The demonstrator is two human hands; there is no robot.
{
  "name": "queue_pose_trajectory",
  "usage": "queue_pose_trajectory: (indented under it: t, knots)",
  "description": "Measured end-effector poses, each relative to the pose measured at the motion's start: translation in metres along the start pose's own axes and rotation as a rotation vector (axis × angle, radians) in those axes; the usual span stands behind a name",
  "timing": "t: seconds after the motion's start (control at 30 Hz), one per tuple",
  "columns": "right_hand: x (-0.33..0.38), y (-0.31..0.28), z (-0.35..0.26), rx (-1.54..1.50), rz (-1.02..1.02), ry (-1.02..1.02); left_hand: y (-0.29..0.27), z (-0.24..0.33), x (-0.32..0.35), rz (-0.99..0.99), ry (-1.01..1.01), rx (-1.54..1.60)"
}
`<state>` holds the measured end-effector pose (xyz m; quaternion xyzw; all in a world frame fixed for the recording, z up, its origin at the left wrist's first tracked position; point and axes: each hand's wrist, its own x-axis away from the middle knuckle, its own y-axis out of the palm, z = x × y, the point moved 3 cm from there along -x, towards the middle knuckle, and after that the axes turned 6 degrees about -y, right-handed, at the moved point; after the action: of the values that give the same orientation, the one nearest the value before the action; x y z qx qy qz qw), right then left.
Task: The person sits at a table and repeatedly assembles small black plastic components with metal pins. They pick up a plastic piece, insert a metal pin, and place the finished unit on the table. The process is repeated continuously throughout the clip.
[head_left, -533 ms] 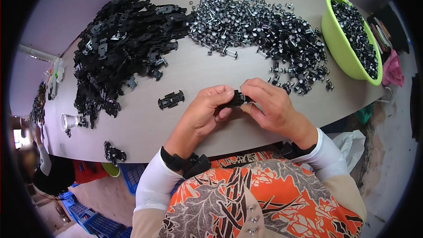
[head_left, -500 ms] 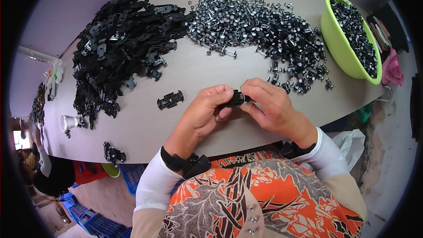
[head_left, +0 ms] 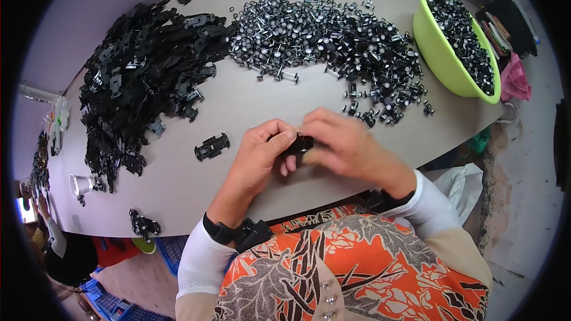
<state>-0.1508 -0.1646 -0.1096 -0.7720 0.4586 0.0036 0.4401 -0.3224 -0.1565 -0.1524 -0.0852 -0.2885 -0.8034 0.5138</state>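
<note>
Over the table's near side, my left hand pinches a small black toy car chassis between thumb and fingers. My right hand, slightly blurred, closes its bent fingers and thumb on the other end of that chassis. Much of the chassis is hidden by the fingers, and whether a wheel axle is in it I cannot make out. A single black chassis lies on the table left of my left hand. Beyond my hands spreads a heap of wheel axles; to its left rises a pile of black chassis.
A lime-green basin full of wheel axles stands at the far right. A clear plastic cup lies at the left, and a small cluster of black parts sits at the table's near edge. Another person is at the far left.
The view has shifted, so the things on the table appear farther left. My right-hand fingers have moved on the chassis, which now shows less between my hands.
</note>
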Motion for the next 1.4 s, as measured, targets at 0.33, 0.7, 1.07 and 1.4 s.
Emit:
queue_pose_trajectory:
  t: [0.33,0.7,1.07,1.4]
  knots:
    - [0.015,-0.027,0.033,0.450,-0.087,0.083,-0.009,0.008,0.002,0.067,-0.024,0.103]
    - [0.000,-0.015,0.032,0.289,-0.149,0.016,-0.012,0.008,0.004,0.029,-0.082,0.148]
    - [-0.016,0.013,-0.006,0.045,0.053,-0.108,-0.014,-0.005,-0.001,-0.248,-0.140,0.503]
    - [-0.012,0.014,-0.006,0.026,0.109,-0.100,-0.011,-0.005,0.005,-0.203,-0.104,0.422]
